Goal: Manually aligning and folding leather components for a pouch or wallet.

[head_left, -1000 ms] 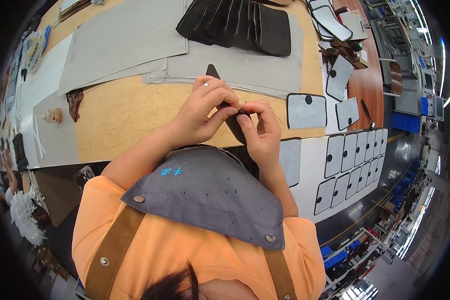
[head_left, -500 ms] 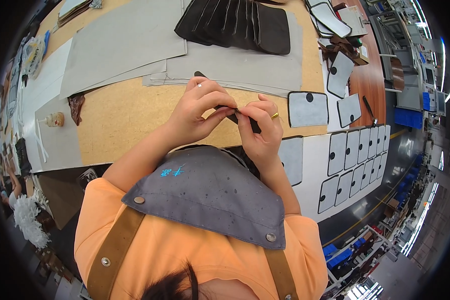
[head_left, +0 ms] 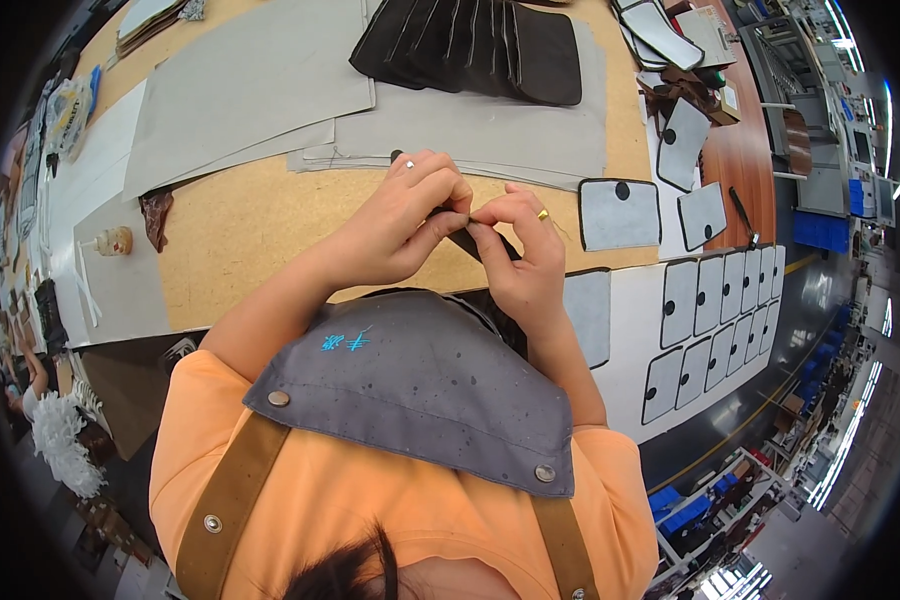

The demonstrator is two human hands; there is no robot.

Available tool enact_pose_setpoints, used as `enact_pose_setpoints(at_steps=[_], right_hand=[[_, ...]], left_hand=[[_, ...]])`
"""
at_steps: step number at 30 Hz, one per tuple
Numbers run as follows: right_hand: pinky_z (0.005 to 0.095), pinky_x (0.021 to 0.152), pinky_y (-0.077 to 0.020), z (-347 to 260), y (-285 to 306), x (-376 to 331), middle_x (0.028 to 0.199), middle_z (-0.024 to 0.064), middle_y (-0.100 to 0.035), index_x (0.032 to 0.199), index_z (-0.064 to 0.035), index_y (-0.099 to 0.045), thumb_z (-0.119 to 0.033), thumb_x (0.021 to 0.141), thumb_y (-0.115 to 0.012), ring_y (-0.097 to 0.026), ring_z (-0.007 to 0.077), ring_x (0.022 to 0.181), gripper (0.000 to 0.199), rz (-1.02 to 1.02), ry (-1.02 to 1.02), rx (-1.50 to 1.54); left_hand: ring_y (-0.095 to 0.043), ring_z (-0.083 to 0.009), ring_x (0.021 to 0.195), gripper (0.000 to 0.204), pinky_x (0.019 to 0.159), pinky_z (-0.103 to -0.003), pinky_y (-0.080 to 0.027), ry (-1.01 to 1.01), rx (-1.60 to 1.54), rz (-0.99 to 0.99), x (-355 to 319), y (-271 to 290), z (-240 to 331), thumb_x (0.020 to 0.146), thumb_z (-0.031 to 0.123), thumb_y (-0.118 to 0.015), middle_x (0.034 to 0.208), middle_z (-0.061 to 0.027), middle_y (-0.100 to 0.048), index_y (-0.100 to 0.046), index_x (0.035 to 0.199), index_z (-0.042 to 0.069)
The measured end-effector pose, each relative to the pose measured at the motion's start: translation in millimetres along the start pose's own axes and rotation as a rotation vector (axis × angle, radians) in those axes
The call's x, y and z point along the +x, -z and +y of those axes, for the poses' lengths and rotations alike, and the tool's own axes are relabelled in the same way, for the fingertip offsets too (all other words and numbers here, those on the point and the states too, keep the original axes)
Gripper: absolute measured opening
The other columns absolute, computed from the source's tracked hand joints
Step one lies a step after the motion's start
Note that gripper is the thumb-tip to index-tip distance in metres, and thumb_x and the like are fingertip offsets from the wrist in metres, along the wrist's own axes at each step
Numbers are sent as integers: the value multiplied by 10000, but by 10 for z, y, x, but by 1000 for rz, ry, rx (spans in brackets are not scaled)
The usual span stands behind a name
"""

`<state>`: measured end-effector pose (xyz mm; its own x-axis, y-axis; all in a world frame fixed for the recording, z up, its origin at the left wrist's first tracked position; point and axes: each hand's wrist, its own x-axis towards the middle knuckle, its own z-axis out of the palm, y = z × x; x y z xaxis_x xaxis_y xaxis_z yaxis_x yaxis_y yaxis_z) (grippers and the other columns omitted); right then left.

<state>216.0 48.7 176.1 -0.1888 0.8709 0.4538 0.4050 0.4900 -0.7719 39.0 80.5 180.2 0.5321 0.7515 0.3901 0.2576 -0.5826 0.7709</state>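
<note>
1. Change since half a second ago: the two hands have drawn closer, fingertips now meeting over the dark strip. A second ago the left hand sat higher on the piece, with a dark tip showing above its knuckles; that tip is now almost hidden. Judgement: the work has moved from repositioning to a fine pinch or fold along the strip's edge.
2. Left hand [head_left: 405, 225]: curled nearly closed, thumb and forefinger pinching the upper end of the dark leather strip [head_left: 482, 243]. Other fingers folded over it.
3. Right hand [head_left: 522, 255]: also nearly closed, thumb and forefinger tips pressed to the same strip just beside the left fingertips; a gold ring [head_left: 543, 214] on one finger.
4. The strip lies between both hands, held just above the worktop [head_left: 260, 225] (cork-coloured surface), running down toward the grey apron bib [head_left: 420, 390]. Whether it touches the surface I cannot tell.
5. Around: grey fabric sheets [head_left: 250, 90] beyond the hands, a stack of dark leather panels [head_left: 480, 45] farther off, grey cut pieces with black dots [head_left: 618, 212] to the right, more of them in rows on a white board [head_left: 715, 320].
</note>
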Motion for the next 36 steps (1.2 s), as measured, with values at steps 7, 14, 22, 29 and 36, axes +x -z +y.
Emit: enact_pose_setpoints(at_steps=[7, 14, 22, 29, 36], right_hand=[[280, 750, -423, -66, 30, 59, 807, 71, -576, 842, 3, -559, -26, 820, -592, -542, 168, 767, 50, -26, -331, 281], [308, 793, -425, -47, -86, 7, 836, 59, -577, 882, -23, -572, -18, 800, -622, -539, 171, 786, 96, 164, -310, 251], [404, 956, -351, 65, -114, -45, 859, 20, -597, 948, -65, -616, -29, 776, -664, -562, 165, 780, 182, 214, 168, -238], [410, 977, -339, 31, -53, -51, 846, 21, -603, 911, -60, -618, -18, 772, -658, -562, 157, 781, 150, 169, 115, -156], [422, 981, -343, 57, 26, 14, 806, 17, -583, 851, -73, -595, -3, 747, -636, -555, 169, 776, 132, 48, 14, 4]], left_hand=[[-461, -121, 777, 59, 724, -259, -381, 301, -351, -22, -14, -7, 38, 879, 64, -537, 836, -24, -479, -501, 910, 29], [-493, -106, 798, 52, 745, -251, -402, 440, -377, 61, 14, -11, 114, 882, 68, -537, 818, -14, -514, -513, 898, 24], [-517, -123, 794, 42, 732, -251, -413, 284, -235, 106, -18, -90, 90, 863, 25, -549, 826, -38, -538, -524, 897, 23], [-534, -128, 768, 103, 717, -250, -427, 208, -269, 150, -57, -138, 53, 834, -34, -576, 833, -43, -552, -512, 880, 32], [-529, -123, 769, 108, 713, -253, -424, 219, -337, 137, -65, -160, 35, 839, -30, -574, 820, -37, -543, -497, 872, 39]])
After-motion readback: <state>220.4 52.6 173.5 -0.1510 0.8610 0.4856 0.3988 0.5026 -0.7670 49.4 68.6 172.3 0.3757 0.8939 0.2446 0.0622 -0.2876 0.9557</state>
